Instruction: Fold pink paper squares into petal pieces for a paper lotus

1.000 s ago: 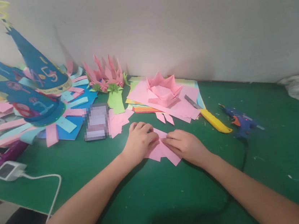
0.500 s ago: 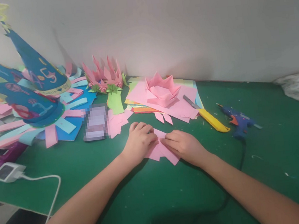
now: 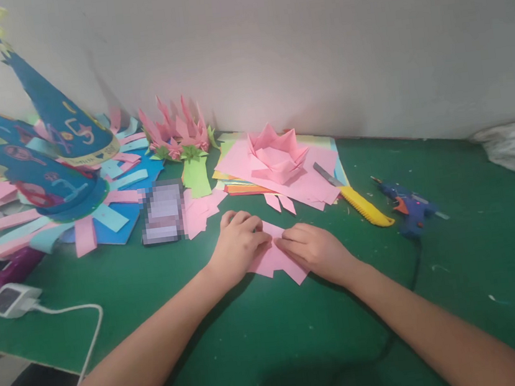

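A folded piece of pink paper (image 3: 275, 257) lies on the green table between my hands, its lower edge showing a notch. My left hand (image 3: 239, 245) bends its fingers over the paper's left side, thumb and fingertips together near the middle. From the right, my right hand (image 3: 314, 250) presses its closed fingers on the other side of the same paper. The fingertips of both hands almost meet at the centre fold. Parts of the paper are hidden under the hands.
Behind the hands, a pink paper lotus (image 3: 277, 153) rests on stacked coloured sheets (image 3: 234, 158). A yellow utility knife (image 3: 366, 206) and a blue glue gun (image 3: 409, 202) lie to the right. Leftward are a phone (image 3: 163, 212), a pink paper crown (image 3: 179, 130) and blue cone hats (image 3: 52, 105).
The whole view has shifted very slightly. Both hands keep the same hold on the pink paper, with no clear movement of it.
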Demonstrator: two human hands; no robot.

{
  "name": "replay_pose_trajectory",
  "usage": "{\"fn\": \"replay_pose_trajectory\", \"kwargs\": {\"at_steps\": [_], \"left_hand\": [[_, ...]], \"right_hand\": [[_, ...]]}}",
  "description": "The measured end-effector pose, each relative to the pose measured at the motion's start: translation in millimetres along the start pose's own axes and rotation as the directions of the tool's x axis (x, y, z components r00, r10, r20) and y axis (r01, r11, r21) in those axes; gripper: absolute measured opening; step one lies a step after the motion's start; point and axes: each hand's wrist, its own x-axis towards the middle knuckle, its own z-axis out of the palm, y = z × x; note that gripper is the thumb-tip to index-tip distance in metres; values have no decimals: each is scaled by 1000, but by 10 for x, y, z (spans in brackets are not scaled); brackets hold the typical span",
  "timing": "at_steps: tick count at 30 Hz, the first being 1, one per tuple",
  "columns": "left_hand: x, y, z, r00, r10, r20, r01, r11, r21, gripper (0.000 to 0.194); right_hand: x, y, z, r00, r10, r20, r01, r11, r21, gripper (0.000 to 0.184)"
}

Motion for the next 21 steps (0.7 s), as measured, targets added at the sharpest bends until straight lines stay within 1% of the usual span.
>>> {"fn": "replay_pose_trajectory", "kwargs": {"at_steps": [6, 13, 19, 21], "left_hand": [[1, -6, -2, 1000, 2, 24, -2, 1000, 7, 13], [25, 7, -21, 999, 2, 54, -1, 1000, -17, 14], [25, 13, -18, 997, 37, 61, -36, 999, -20, 16], [25, 15, -18, 996, 55, 64, -54, 998, -15, 17]], "right_hand": [[3, 8, 1, 1000, -12, -27, 13, 999, 46, 22], [-4, 11, -1, 1000, -19, -6, 19, 1000, 17, 30], [5, 11, -1, 1000, -11, 9, 10, 999, 41, 30], [16, 5, -9, 1000, -1, -4, 1, 998, 57, 29]]}}
